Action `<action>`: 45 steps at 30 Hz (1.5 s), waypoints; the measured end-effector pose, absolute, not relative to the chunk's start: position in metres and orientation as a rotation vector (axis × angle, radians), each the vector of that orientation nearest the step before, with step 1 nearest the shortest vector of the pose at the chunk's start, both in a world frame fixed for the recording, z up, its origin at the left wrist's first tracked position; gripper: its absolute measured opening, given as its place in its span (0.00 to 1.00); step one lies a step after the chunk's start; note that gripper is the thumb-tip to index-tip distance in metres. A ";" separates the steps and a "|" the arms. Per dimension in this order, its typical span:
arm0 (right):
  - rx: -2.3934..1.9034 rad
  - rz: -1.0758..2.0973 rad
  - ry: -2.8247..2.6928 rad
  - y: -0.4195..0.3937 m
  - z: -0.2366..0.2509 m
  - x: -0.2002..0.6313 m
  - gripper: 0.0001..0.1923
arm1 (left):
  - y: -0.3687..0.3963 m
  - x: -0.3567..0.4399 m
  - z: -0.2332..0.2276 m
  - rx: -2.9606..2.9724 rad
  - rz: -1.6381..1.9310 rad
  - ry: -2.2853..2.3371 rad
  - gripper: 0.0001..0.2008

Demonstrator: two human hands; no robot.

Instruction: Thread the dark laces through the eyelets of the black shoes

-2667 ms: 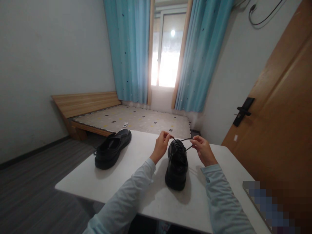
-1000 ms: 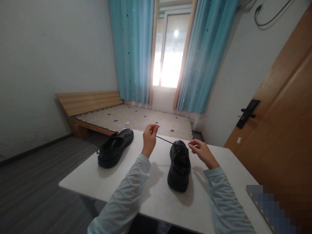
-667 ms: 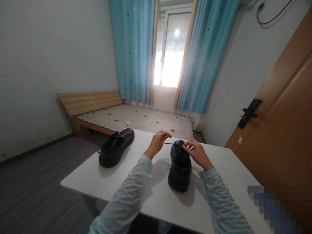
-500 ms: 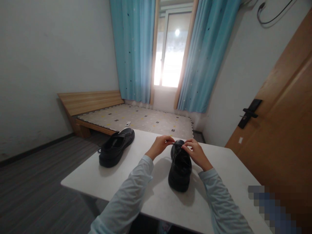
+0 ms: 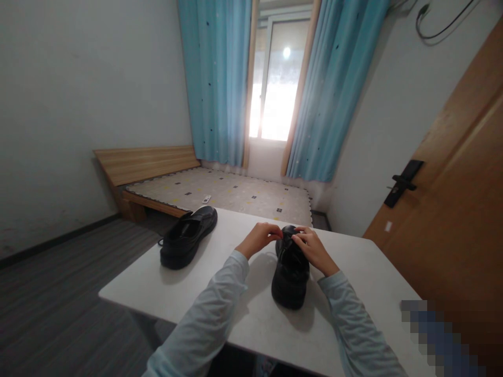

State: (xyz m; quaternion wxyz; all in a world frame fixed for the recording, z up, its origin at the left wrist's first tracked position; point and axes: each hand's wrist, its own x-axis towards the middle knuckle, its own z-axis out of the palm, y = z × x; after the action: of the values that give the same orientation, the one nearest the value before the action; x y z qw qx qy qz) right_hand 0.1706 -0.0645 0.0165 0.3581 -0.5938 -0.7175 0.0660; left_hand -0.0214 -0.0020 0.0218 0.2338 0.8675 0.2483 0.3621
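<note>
A black lace-up shoe [image 5: 290,285] stands on the white table in front of me, its heel toward me and its toe pointing away. My left hand [image 5: 264,236] comes in from the left, thumb and fingers pinched on the shoelace over the front of the shoe. From the other side my right hand [image 5: 310,243] also pinches at the lacing, its fingertips close to the left ones. The thin black lace is hard to tell apart from the dark upper. A second black shoe [image 5: 188,238] rests on the table's left part, away from both hands.
The white table [image 5: 236,225] has its far edge near a bed [image 5: 236,191] with a patterned mattress. A small white remote [image 5: 206,199] lies on that mattress. To the right is a wooden door [image 5: 451,199] with a black handle. Blue curtains [image 5: 220,84] flank the window.
My left hand has shifted slightly right and down, nearer the shoe's tongue. The right hand's fingers have moved slightly left and bent over the lacing. Both shoes have stayed in place.
</note>
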 end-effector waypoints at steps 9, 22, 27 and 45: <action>-1.539 0.236 -1.817 -0.062 0.018 0.171 0.19 | -0.005 -0.019 0.023 2.353 0.954 0.716 0.04; -1.677 0.376 -1.644 -0.055 0.015 0.169 0.15 | -0.007 -0.015 0.020 2.315 0.956 0.760 0.04; -1.651 0.464 -1.610 -0.059 0.021 0.164 0.15 | -0.010 -0.014 0.021 2.281 0.976 0.780 0.04; -1.654 0.337 -1.605 -0.066 0.028 0.164 0.07 | -0.015 -0.010 0.021 2.295 1.084 0.660 0.07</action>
State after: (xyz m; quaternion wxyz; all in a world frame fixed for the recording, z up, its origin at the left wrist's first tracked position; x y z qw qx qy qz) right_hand 0.1638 -0.0656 0.0278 0.3951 -0.6525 -0.6328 0.1329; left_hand -0.0100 -0.0155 0.0213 0.2567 0.8458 0.2434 0.3994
